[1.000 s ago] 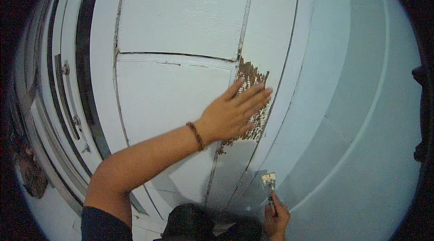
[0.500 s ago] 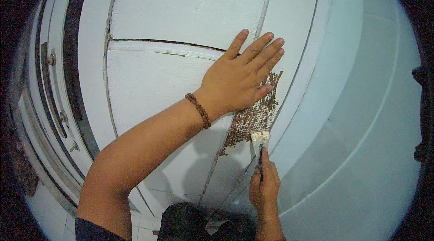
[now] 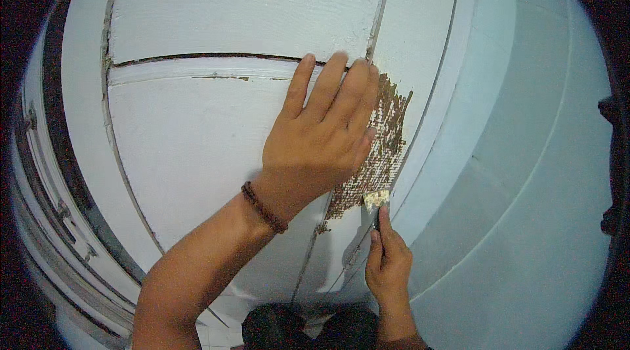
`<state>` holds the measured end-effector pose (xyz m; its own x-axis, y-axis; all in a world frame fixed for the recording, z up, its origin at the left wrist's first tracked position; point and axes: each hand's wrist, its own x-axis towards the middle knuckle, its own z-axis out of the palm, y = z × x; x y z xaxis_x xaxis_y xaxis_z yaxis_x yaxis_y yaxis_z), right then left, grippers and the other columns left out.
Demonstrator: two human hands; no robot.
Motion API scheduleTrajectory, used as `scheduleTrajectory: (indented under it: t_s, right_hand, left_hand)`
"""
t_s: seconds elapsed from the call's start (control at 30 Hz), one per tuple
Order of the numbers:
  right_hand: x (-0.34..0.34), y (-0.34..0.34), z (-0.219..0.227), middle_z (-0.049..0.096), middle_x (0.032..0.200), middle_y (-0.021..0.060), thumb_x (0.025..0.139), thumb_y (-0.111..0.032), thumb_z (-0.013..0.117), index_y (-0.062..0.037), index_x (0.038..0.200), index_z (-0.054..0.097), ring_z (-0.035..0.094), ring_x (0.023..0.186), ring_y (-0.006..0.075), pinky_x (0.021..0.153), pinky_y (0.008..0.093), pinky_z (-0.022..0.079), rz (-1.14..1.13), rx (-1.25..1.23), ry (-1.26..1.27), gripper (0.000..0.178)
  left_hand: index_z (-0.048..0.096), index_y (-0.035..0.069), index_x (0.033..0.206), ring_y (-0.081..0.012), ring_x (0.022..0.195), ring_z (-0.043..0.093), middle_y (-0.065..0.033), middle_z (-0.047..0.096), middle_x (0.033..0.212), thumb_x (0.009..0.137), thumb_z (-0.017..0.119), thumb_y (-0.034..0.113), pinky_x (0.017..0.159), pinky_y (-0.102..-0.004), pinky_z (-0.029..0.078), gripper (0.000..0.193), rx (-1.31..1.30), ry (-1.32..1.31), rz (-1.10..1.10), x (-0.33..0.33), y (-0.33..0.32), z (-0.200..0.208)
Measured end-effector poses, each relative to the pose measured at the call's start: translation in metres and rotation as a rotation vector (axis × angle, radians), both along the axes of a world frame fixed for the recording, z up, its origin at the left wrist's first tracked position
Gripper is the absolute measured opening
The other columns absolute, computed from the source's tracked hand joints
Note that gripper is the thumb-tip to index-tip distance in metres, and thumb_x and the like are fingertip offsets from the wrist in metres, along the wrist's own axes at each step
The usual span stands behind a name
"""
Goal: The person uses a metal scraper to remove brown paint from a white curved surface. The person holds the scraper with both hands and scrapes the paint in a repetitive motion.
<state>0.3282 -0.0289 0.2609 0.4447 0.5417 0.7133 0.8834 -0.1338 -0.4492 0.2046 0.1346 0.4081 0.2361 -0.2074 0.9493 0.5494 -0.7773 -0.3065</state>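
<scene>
In my right hand [image 3: 388,261] is a paint scraper [image 3: 377,202], its blade speckled with pale paint flakes. The blade lies at the lower right edge of a rough brown and white stripped patch [image 3: 374,160] on a white panelled door [image 3: 197,133]. My forefinger stretches along the scraper toward the blade; its handle is mostly hidden by my fingers. My left hand [image 3: 321,130] rests on the door, palm down with fingers extended, its outer edge covering the left part of the patch. A dark beaded bracelet circles my left wrist.
To the right of the door runs a pale blue-grey wall [image 3: 518,153]. At the left edge are a dark gap and a white frame with metal latch parts [image 3: 82,248]. My dark-clothed knees [image 3: 308,327] are at the bottom, above light floor tiles. Cracked seams cross the door.
My left hand has shifted left and slightly down across the door, uncovering more of the patch's upper part. The scraper stays near the patch's lower right edge. The view has turned slightly.
</scene>
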Motion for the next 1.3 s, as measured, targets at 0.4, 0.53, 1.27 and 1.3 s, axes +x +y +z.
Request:
scheduleTrajectory:
  t_s: [0.4,0.53,1.27,1.3]
  right_hand:
    - [0.01,0.016,0.074,0.071,0.111,0.0303,0.104,-0.005,0.053,-0.0087,0.149,0.054,0.073,0.103,0.0391,0.087,0.0391,0.056,-0.022,0.177,-0.147,0.046]
    - [-0.007,0.011,0.042,0.069,0.09,0.0224,0.102,-0.012,0.058,-0.0166,0.157,0.045,0.068,0.08,0.042,0.075,0.0486,0.055,-0.072,0.039,-0.119,0.056]
    - [-0.017,0.018,0.056,0.07,0.11,0.0309,0.103,-0.009,0.057,-0.0128,0.154,0.048,0.072,0.102,0.043,0.086,0.0433,0.057,-0.082,0.104,-0.111,0.052]
    - [-0.013,0.019,0.057,0.07,0.111,0.031,0.103,-0.009,0.057,-0.0127,0.154,0.048,0.071,0.104,0.043,0.086,0.043,0.057,-0.074,0.116,-0.113,0.052]
  left_hand:
    - [0.063,0.001,0.132,-0.0344,0.129,0.054,-0.0155,0.06,0.131,0.079,0.075,0.027,0.119,-0.0539,0.036,0.06,-0.033,-0.107,-0.102,-0.002,0.001,-0.011]
    - [0.063,0.001,0.134,-0.0333,0.131,0.053,-0.0159,0.06,0.132,0.08,0.074,0.028,0.12,-0.0539,0.035,0.061,-0.018,-0.105,-0.103,-0.005,0.002,-0.01]
    - [0.06,0.002,0.137,-0.0324,0.135,0.049,-0.0148,0.057,0.137,0.084,0.069,0.028,0.123,-0.0542,0.03,0.06,-0.07,-0.041,-0.166,-0.01,0.006,-0.014]
    - [0.06,0.002,0.137,-0.0323,0.135,0.049,-0.0146,0.056,0.138,0.084,0.07,0.028,0.123,-0.0542,0.03,0.06,-0.074,-0.031,-0.148,-0.011,0.006,-0.014]
